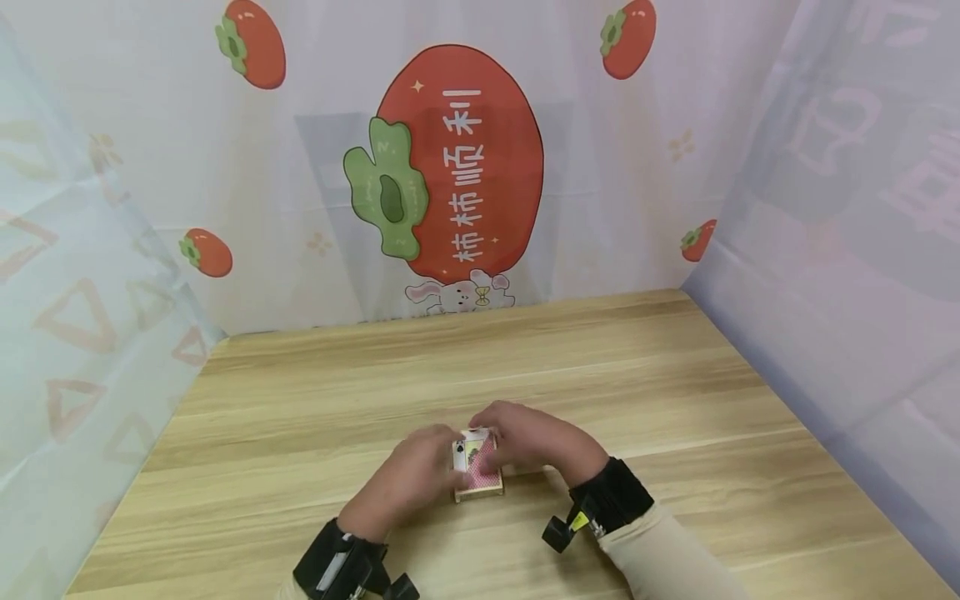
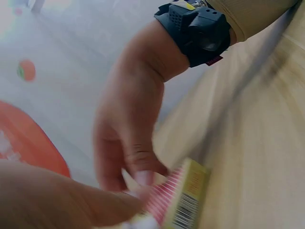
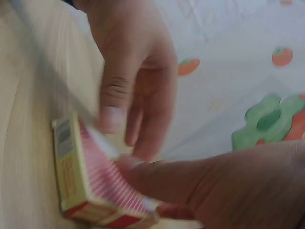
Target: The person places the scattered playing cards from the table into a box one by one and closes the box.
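Observation:
A box of playing cards (image 1: 480, 487) lies on the wooden table, its top printed with a red back pattern and part of a spade card face. A barcode shows on the side of the box (image 2: 186, 210) in the left wrist view. The right hand (image 1: 536, 442) holds the box from the right, thumb on its patterned top (image 3: 107, 171). On the other side is the left hand (image 1: 420, 475), its thumb close over the box and its fingers loosely bent along the left side. Blur and overlap hide the exact left fingertip contact.
The wooden table (image 1: 300, 417) spreads out around the hands. Behind it hangs a white cloth (image 1: 600, 208) printed with red persimmons, and cloth walls close both sides. Each wrist wears a black strap with a small camera (image 1: 558, 533).

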The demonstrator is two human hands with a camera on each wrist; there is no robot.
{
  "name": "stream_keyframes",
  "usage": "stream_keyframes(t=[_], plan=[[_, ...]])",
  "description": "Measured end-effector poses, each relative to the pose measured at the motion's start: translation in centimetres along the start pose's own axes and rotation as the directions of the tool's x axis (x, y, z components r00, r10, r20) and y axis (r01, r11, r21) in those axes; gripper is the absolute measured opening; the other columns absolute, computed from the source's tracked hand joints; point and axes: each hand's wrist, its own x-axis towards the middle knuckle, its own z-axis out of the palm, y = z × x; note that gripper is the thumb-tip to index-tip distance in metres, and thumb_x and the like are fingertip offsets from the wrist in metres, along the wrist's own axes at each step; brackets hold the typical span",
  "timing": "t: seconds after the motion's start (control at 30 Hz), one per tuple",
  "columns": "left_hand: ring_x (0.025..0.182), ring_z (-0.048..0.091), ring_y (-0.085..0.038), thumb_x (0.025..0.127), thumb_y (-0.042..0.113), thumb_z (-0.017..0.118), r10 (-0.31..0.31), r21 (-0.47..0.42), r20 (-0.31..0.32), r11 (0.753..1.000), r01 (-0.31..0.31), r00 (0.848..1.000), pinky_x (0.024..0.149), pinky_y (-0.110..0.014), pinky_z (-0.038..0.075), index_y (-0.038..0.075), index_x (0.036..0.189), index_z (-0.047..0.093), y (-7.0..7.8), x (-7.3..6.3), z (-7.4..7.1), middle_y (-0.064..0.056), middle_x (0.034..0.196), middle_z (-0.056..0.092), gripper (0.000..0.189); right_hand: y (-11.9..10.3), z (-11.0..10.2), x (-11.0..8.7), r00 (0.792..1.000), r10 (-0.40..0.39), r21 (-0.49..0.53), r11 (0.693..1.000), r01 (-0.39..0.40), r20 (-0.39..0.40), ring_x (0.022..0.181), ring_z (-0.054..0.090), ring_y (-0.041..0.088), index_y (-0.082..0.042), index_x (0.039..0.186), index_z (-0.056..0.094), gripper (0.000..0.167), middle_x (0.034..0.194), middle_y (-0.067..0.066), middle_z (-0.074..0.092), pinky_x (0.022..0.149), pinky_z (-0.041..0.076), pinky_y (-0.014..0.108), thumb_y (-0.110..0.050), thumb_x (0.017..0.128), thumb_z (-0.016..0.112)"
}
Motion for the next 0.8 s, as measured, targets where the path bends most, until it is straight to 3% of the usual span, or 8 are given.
stream_keyframes(t=[0.07,0.17,0.23,0.33,0.53,0.6,0.67,0.8], plan=[[0.117,0.061,-0.035,0.076,0.033,0.088,0.058,0.11,0.041,0.992,-0.062,0.997,0.097,-0.058,0.049,0.01,0.1,0.072,0.7,-0.4,-0.6,-0.009,0.12,0.067,0.037,-1.0,-0.2,-0.9,0.999,0.001,-0.134,0.991,0.004,0.036,0.115,0.054,0.016,-0.019,0.141,0.058,0.074,0.136,-0.001,0.058,0.093,0.051,0.034,-0.036,0.076,0.09],[0.126,0.057,-0.041,0.073,0.031,0.09,0.095,0.205,0.059,0.973,-0.105,0.994,0.102,-0.07,0.04,0.012,0.09,0.074,1.3,-0.8,-0.8,-0.01,0.123,0.069,0.03,-2.2,-0.4,-1.7,0.998,0.007,-0.283,0.959,0.009,0.056,0.121,0.052,0.022,-0.023,0.145,0.053,0.087,0.141,0.001,0.054,0.093,0.052,0.037,-0.043,0.07,0.092],[0.13,0.054,-0.041,0.076,0.029,0.088,0.092,0.218,0.042,0.971,-0.099,0.995,0.105,-0.073,0.035,0.01,0.099,0.077,1.3,-0.8,-0.5,-0.012,0.13,0.067,0.033,-2.6,-0.3,-2.0,0.999,0.028,-0.322,0.947,-0.012,0.045,0.125,0.052,0.027,-0.024,0.146,0.053,0.087,0.143,0.005,0.054,0.095,0.052,0.041,-0.042,0.07,0.092],[0.131,0.054,-0.038,0.082,0.028,0.083,0.101,0.184,0.008,0.978,-0.101,0.995,0.106,-0.066,0.039,0.005,0.119,0.073,0.8,-0.4,0.5,-0.017,0.136,0.062,0.044,-2.5,-0.4,-2.0,0.997,0.071,-0.323,0.944,-0.063,0.014,0.122,0.057,0.028,-0.024,0.146,0.055,0.085,0.138,0.009,0.06,0.096,0.052,0.042,-0.037,0.071,0.092],[0.134,0.051,-0.038,0.092,0.029,0.073,0.094,0.04,-0.039,0.995,-0.092,0.995,0.11,-0.052,0.042,0.006,0.137,0.061,-0.8,2.1,2.0,-0.02,0.153,0.044,0.052,-0.7,-0.5,-1.1,0.991,0.101,-0.248,0.961,-0.12,-0.089,0.081,0.059,0.014,-0.016,0.132,0.067,0.061,0.096,-0.001,0.07,0.073,0.05,0.032,-0.019,0.075,0.09],[0.122,0.06,-0.033,0.093,0.029,0.072,0.092,0.009,-0.057,0.996,-0.092,0.994,0.103,-0.046,0.049,0.008,0.135,0.062,-1.1,3.4,2.1,-0.017,0.143,0.057,0.048,0.1,-0.6,-0.5,0.983,0.111,-0.238,0.961,-0.144,-0.146,0.083,0.062,0.017,-0.015,0.127,0.07,0.052,0.096,0.0,0.071,0.074,0.052,0.033,-0.018,0.078,0.087],[0.1,0.065,-0.024,0.093,0.029,0.072,0.09,-0.007,-0.074,0.996,-0.091,0.993,0.09,-0.039,0.054,0.01,0.126,0.065,-1.4,4.8,2.2,-0.009,0.119,0.067,0.039,0.9,-0.8,0.1,0.971,0.128,-0.214,0.961,-0.172,-0.204,0.091,0.065,0.021,-0.014,0.126,0.071,0.047,0.099,0.002,0.072,0.08,0.054,0.037,-0.019,0.081,0.085],[0.074,0.052,-0.014,0.093,0.03,0.072,0.068,-0.012,-0.103,0.997,-0.07,0.992,0.074,-0.034,0.047,0.013,0.111,0.066,-1.4,7.5,2.1,0.002,0.088,0.058,0.025,2.2,-1.4,1.1,0.941,0.151,-0.183,0.96,-0.213,-0.304,0.108,0.067,0.026,-0.014,0.125,0.072,0.04,0.112,0.005,0.074,0.09,0.054,0.043,-0.019,0.086,0.08]])
